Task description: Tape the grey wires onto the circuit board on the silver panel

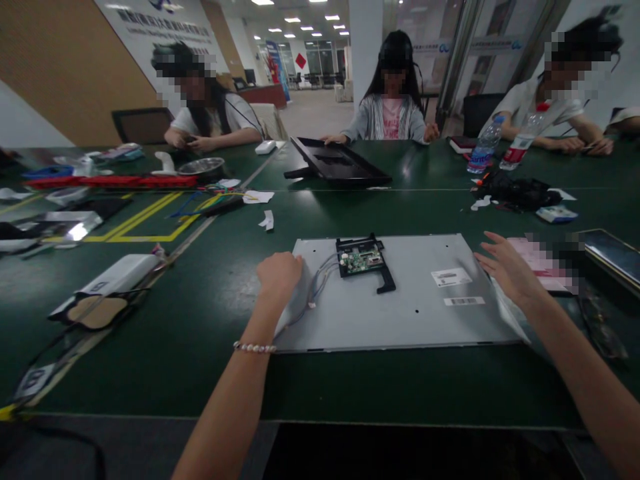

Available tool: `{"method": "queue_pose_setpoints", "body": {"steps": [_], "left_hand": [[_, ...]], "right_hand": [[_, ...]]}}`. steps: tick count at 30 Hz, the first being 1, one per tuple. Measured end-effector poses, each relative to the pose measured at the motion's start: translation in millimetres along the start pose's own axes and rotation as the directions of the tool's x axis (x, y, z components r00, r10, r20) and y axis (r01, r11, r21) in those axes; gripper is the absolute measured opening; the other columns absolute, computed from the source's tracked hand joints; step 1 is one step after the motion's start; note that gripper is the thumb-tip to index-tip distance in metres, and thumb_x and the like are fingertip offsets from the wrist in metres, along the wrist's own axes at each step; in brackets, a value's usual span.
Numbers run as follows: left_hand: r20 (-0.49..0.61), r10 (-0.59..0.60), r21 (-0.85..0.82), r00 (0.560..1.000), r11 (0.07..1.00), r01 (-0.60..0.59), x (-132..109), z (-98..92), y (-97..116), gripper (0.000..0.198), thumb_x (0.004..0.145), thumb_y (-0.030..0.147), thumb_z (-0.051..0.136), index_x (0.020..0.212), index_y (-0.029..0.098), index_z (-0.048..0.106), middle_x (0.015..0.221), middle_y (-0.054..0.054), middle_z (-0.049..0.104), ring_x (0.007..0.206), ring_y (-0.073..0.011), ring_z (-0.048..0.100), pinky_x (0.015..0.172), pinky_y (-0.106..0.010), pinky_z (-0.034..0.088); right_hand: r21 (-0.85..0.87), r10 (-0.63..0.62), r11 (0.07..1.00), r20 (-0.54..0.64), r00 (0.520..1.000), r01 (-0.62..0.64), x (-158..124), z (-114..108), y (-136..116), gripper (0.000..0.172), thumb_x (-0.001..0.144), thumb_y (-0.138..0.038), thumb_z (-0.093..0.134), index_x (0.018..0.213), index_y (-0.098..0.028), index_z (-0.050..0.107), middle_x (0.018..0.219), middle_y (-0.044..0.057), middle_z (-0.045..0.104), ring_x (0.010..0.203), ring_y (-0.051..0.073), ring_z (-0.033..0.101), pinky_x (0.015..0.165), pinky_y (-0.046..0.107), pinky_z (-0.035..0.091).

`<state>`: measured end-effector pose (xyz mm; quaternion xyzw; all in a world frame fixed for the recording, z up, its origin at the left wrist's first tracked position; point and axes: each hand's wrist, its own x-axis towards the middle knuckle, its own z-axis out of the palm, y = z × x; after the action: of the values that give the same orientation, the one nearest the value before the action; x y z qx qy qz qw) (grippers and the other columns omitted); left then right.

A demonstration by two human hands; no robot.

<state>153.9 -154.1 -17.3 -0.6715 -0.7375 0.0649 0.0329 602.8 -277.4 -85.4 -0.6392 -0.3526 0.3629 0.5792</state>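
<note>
A flat grey display panel [370, 313] lies on the green table in front of me, its back facing up. Mounted near its far edge is a small green circuit board [364, 261] in a black plastic bracket [386, 279]. Thin grey cables [315, 287] run from the board towards the left edge. My left hand [280, 273], with a beaded bracelet [255, 347] at the wrist, is closed at the panel's left edge; its fingertips are hidden. At the right edge, my right hand [507, 267] is open with fingers apart, beside clear film [507, 310].
Across the table, a person [393, 113] touches a tilted black frame [340, 160]; two others sit either side. Bottles [523, 137] and a black bundle [520, 191] stand far right. Nearer right are a phone [613, 257] and glasses [600, 327]. A white pack [107, 283] lies left.
</note>
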Motion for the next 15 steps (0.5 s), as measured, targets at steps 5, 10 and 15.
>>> {"method": "queue_pose_setpoints", "body": {"steps": [5, 10, 15], "left_hand": [[0.016, 0.039, -0.005, 0.999, 0.999, -0.039, -3, -1.7, 4, 0.047, 0.092, 0.037, 0.039, 0.107, 0.008, 0.073, 0.105, -0.022, 0.071, 0.1, -0.0337, 0.067, 0.08, -0.039, 0.052], [-0.012, 0.078, 0.004, 0.997, 0.997, -0.078, -7, -4.3, 10, 0.044, 0.092, 0.03, 0.039, 0.104, 0.005, 0.073, 0.101, -0.024, 0.071, 0.098, -0.0333, 0.068, 0.08, -0.039, 0.052], [-0.013, 0.098, 0.007, 0.995, 0.995, -0.098, -6, -3.6, 10, 0.044, 0.092, 0.03, 0.038, 0.102, 0.005, 0.074, 0.099, -0.022, 0.071, 0.097, -0.0345, 0.068, 0.078, -0.04, 0.053]], "right_hand": [[-0.407, -0.135, 0.905, -0.002, 0.991, 0.122, -1, 7, -5, 0.066, 0.082, -0.044, 0.057, 0.144, -0.028, 0.041, 0.149, 0.013, 0.042, 0.132, 0.033, 0.047, 0.106, 0.051, 0.041], [-0.731, -0.337, 0.596, 0.146, 0.93, 0.332, -2, 13, 4, 0.066, 0.084, -0.037, 0.053, 0.145, -0.02, 0.04, 0.15, 0.017, 0.038, 0.136, 0.037, 0.041, 0.107, 0.054, 0.039], [-0.817, -0.361, 0.43, 0.235, 0.903, 0.385, -3, 14, 11, 0.059, 0.087, -0.036, 0.049, 0.144, -0.019, 0.042, 0.15, 0.019, 0.038, 0.137, 0.037, 0.039, 0.103, 0.055, 0.042]]}}
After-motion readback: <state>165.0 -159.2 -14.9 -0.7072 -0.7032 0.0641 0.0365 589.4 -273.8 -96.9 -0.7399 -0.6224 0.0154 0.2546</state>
